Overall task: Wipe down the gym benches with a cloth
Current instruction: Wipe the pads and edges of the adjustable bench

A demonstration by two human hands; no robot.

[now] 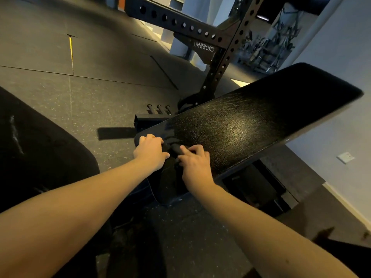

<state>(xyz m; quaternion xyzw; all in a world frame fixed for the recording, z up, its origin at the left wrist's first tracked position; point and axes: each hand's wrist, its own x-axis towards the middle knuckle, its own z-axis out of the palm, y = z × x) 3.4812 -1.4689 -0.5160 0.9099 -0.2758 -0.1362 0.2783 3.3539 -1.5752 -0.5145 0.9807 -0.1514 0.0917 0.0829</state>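
Black textured vinyl bench pad (251, 119) tilted, runs from frame centre to upper right. Dark bunched cloth (174, 149) on pad's near low end, centre frame, between both hands; dark on dark, so edges hard to see. Left hand (150, 152) has fingers curled over pad's end, gripping cloth's left side. Right hand (195, 162) curled on cloth's right side, index finger stretched along it. Black perforated steel rack (218, 63) behind, upper centre. Grey speckled rubber floor (90, 93) at left. White wall socket (345, 157) right edge.
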